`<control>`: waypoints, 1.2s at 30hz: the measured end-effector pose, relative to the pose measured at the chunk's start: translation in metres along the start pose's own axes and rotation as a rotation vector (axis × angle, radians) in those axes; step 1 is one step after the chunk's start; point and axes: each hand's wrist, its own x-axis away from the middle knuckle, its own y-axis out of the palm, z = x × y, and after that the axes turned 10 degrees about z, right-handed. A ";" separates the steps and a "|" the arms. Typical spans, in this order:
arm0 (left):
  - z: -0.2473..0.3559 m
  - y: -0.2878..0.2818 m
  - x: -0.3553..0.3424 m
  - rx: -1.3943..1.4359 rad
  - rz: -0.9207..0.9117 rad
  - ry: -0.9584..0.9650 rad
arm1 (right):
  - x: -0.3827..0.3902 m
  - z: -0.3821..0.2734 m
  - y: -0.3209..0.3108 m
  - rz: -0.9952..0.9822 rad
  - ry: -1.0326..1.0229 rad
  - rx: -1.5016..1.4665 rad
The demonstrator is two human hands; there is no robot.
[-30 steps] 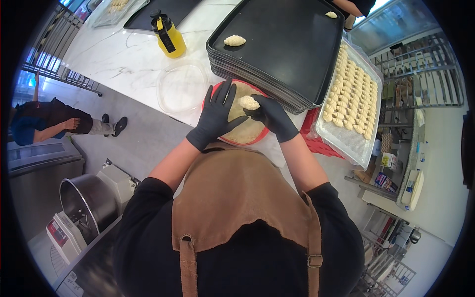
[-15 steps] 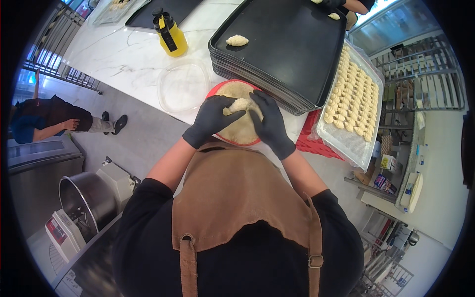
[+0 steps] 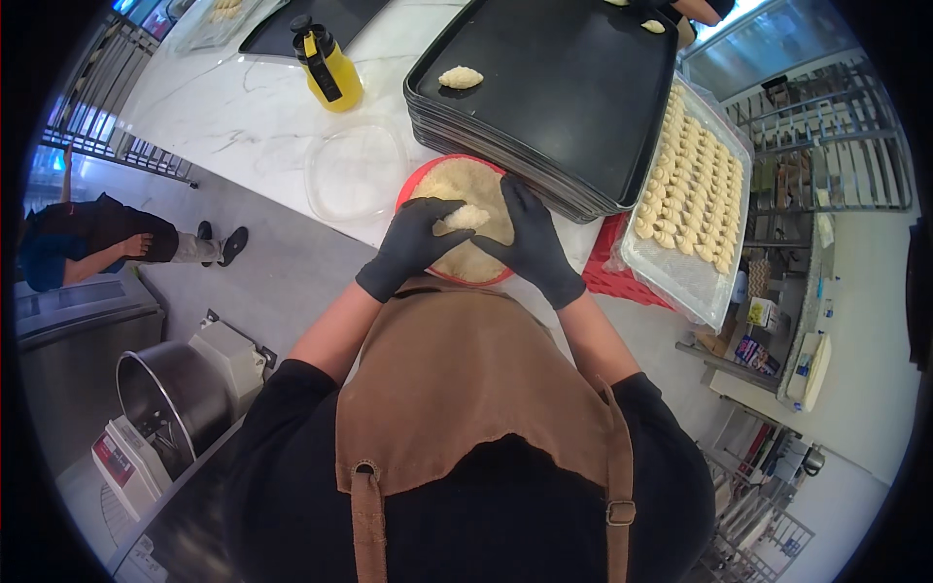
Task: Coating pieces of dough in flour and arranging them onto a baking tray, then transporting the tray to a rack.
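Note:
Both my hands wear black gloves and meet over a red bowl (image 3: 413,190) filled with pale crumbs (image 3: 465,185). My left hand (image 3: 408,248) and my right hand (image 3: 530,243) together pinch a small crumb-coated dough piece (image 3: 466,216) just above the crumbs. A stack of black baking trays (image 3: 564,107) lies beyond the bowl, with one coated piece (image 3: 460,77) on the top tray's near left part and another (image 3: 653,26) at its far edge.
A clear tray (image 3: 695,282) lined with several rows of shaped dough pieces sits to the right over a red crate (image 3: 607,277). A yellow spray bottle (image 3: 330,63) and a clear plastic lid (image 3: 355,170) rest on the white marble counter (image 3: 233,117). Another person (image 3: 92,243) crouches on the floor at left; a mixer bowl (image 3: 170,394) stands below.
My hands dipped down into the bowl's crumbs half a second ago and now lift the dough piece slightly, holding it between both sets of fingertips.

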 end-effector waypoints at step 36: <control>0.026 -0.017 0.003 -0.011 -0.113 -0.393 | -0.176 0.042 -0.086 -0.174 0.093 -0.030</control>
